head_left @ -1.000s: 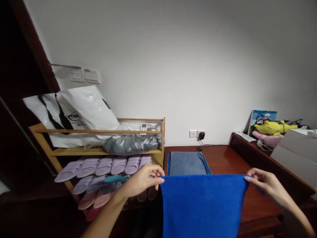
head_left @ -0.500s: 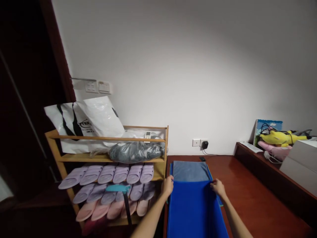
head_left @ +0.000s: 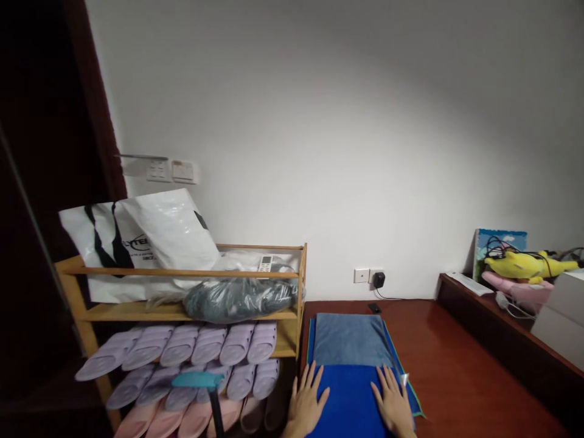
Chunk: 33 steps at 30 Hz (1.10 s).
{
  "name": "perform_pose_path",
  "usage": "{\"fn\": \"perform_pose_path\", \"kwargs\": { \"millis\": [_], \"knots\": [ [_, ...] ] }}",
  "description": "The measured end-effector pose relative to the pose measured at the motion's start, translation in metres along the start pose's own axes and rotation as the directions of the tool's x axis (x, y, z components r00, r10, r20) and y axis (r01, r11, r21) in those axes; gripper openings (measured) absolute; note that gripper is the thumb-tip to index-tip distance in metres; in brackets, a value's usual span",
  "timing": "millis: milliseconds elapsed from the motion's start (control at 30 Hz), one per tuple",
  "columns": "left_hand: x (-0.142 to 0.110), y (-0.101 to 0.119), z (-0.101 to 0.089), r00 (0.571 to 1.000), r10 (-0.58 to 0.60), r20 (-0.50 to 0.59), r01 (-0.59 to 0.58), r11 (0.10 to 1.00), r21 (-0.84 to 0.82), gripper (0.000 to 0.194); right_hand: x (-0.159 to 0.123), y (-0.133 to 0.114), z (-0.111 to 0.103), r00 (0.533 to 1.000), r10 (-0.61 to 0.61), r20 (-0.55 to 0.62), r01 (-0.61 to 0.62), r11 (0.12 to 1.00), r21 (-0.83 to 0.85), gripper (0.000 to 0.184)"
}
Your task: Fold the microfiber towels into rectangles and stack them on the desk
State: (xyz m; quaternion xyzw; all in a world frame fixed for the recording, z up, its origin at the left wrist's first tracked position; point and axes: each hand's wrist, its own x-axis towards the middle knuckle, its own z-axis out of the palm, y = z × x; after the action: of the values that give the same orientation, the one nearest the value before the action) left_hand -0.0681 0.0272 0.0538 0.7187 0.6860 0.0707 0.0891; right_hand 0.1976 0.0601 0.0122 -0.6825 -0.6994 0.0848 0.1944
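Observation:
A bright blue cloth lies flat on the reddish-brown wooden surface, its near end cut off by the frame's bottom. Beyond its straight far edge shows a grey-blue cloth, with more blue cloth and a green-trimmed edge sticking out beneath on the right. My left hand rests on the left side of the blue cloth, fingers spread and pointing away from me. On the right side my right hand lies the same way, palm down with fingers apart. Neither hand grips anything. A small white tag pokes out beside my right fingers.
A wooden shoe rack on the left holds rows of slippers, a white bag and a remote. A blue-topped black handle stands before it. On the right ledge sit a yellow plush toy and white boxes.
Both hands have let go of the blue cloth's far corners and now press flat on it, nearer to me. The cloth has gone from lifted to lying flat. The view has shifted slightly.

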Motion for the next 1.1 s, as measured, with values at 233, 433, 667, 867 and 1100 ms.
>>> {"fn": "perform_pose_path", "kwargs": {
  "millis": [233, 433, 667, 867, 1100],
  "knots": [
    [-0.002, -0.012, 0.0, 1.0, -0.012, -0.024, 0.012, 1.0, 0.012, 0.061, 0.002, 0.024, 0.003, 0.995, 0.099, -0.007, -0.1, 0.992, -0.075, 0.069],
    [-0.011, -0.006, -0.006, 1.0, 0.002, -0.005, -0.002, 1.0, 0.022, 0.061, -0.008, 0.021, 0.004, 0.994, 0.107, -0.008, -0.107, 0.987, -0.122, 0.068],
    [-0.043, 0.004, 0.001, 0.999, -0.012, 0.04, 0.013, 1.0, -0.017, 0.062, -0.041, 0.026, -0.013, 0.995, 0.099, 0.0, -0.099, 0.987, -0.125, 0.064],
    [-0.094, 0.009, 0.002, 0.995, -0.001, 0.097, 0.01, 0.996, -0.087, 0.061, -0.101, 0.031, -0.023, 0.993, 0.117, -0.017, -0.118, 0.991, -0.066, 0.066],
    [-0.119, 0.005, -0.019, 0.995, 0.03, 0.097, -0.013, 0.985, -0.172, 0.052, -0.125, 0.066, -0.045, 0.993, 0.104, 0.054, -0.112, 0.98, 0.164, 0.053]
  ]
}}
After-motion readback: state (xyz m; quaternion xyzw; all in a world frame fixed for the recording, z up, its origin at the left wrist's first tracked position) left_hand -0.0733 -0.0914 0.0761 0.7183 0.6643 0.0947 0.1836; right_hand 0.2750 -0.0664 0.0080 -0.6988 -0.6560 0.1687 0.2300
